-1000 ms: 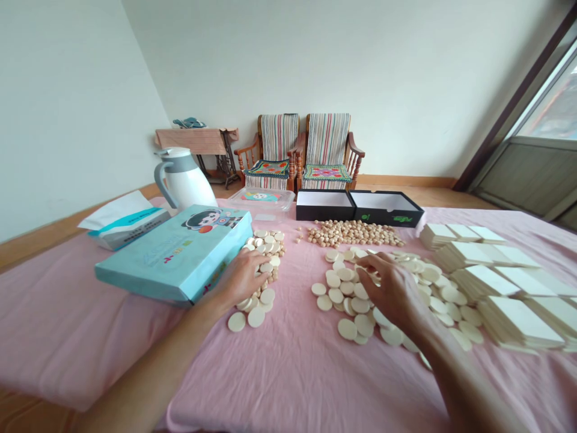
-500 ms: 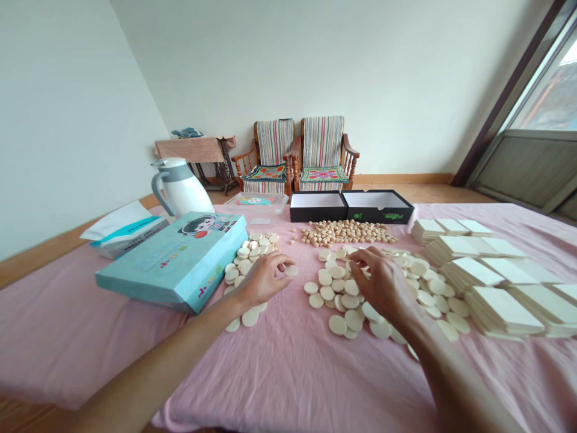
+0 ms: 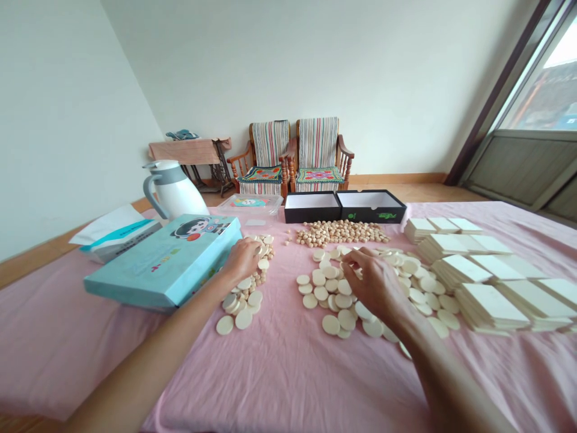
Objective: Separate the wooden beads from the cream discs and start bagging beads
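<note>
My left hand [image 3: 246, 260] hovers over the left pile of round wooden discs [image 3: 244, 319], beside the light-blue box [image 3: 162, 258]. Its fingers are curled together, and whatever they hold is hidden. Small wooden pieces [image 3: 258, 278] show among the discs there. At the larger pile of round wooden discs [image 3: 330, 325] on the right, my right hand [image 3: 372, 279] reaches in with its thumb and fingers bent in a pinch. Its fingertips are close to the discs, and I cannot make out what is between them.
Small wooden knobs [image 3: 340, 233] lie heaped before two black open boxes [image 3: 369, 214]. Stacked rectangular wooden pieces [image 3: 493, 304] fill the right side. A clear plastic container [image 3: 252, 205], a white jug [image 3: 180, 192] and a tissue pack [image 3: 119, 237] stand farther left on the pink cloth [image 3: 279, 373].
My left hand, earlier pinching a disc between the piles, has moved left and away from me over the left pile. My right hand stays at the right pile. The view has shifted slightly.
</note>
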The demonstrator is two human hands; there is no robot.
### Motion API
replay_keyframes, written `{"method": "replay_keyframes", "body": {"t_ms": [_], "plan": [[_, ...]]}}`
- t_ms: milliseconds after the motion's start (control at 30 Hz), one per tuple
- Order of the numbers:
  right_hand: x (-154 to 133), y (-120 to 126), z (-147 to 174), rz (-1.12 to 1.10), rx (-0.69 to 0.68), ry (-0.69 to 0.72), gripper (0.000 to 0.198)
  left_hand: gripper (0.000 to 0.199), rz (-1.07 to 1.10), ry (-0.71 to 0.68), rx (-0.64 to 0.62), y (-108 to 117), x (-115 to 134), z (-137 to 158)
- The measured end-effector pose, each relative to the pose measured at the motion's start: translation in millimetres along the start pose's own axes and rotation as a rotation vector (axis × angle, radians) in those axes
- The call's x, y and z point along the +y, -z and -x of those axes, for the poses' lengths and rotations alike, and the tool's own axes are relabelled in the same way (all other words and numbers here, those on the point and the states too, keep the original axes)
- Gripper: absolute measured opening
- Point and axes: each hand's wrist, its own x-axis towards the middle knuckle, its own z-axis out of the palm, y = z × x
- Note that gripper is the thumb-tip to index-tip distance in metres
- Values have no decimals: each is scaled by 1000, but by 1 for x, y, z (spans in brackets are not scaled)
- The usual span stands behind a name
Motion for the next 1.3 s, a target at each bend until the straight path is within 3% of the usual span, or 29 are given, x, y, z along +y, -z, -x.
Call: {"method": "replay_keyframes", "body": {"t_ms": [133,300,433,567,667,800,1000,1133,1300], "plan": [[-5,5,1,-40,-76,77,25,28,72,24,20,-3,-3,-1],[-5,11,0,-21,-18,41,28,20,75,7,57,6,1,0],[-4,13,0,-20,-8,27,29,19,213,-51,101,16,33,3],[-4,12,1,-13,-12,12,30,16,441,-142,34,22,82,11],[-3,12,1,-12,-20,18,30,22,540,-206,-5,22,97,12],[-2,12,0,-4,-21,9,31,21,427,-122,61,16,69,-1],[-3,10,0,1,-52,-1,31,22,122,-7,-50,9,14,-14],[-1,8,0,-1,-66,2,29,25,89,41,-77,8,9,-13],[1,6,0,-3,-69,5,29,18,105,32,-21,13,13,-12]]}}
